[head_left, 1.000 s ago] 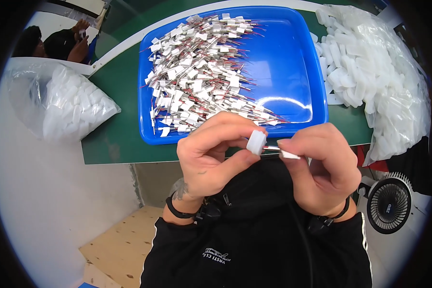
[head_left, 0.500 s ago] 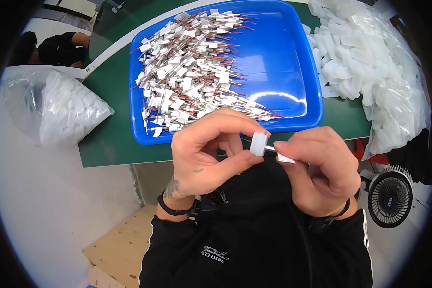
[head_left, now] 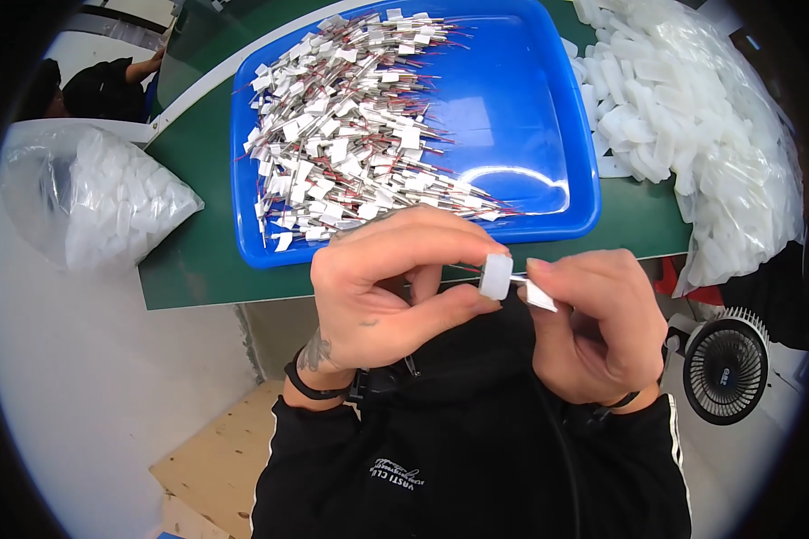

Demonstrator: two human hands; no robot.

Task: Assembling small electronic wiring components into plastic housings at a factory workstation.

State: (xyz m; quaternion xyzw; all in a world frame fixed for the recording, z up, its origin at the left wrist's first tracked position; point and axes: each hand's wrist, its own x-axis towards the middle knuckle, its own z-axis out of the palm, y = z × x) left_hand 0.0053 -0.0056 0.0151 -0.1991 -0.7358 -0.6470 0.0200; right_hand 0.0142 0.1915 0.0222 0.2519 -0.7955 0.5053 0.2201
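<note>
Between the thumb and fingertips of my left hand point(head_left: 382, 292) is a small white plastic cap point(head_left: 496, 277). A thin metal rod with a white paper tag point(head_left: 538, 296) runs into the cap's right side, and my right hand point(head_left: 600, 314) pinches it by the tagged end. A bit of red wire shows on the cap's left side, near my left fingers. Both hands are above my lap, just off the near rim of a blue tray point(head_left: 548, 235). Many similar tagged rods with red wires point(head_left: 342, 135) lie heaped in the tray's left part.
The tray stands on a green table point(head_left: 198, 229). At the right, a clear bag point(head_left: 737, 171) spills translucent white plastic pieces point(head_left: 638, 117). Another bag of white pieces point(head_left: 117, 198) sits at the left edge. A small black fan point(head_left: 726, 366) is at my right; another person point(head_left: 108, 90) sits far left.
The cap has turned a little and shifted slightly right in my left fingers. The tag has tilted. The other person's arm has lifted, and the whole view has moved slightly.
</note>
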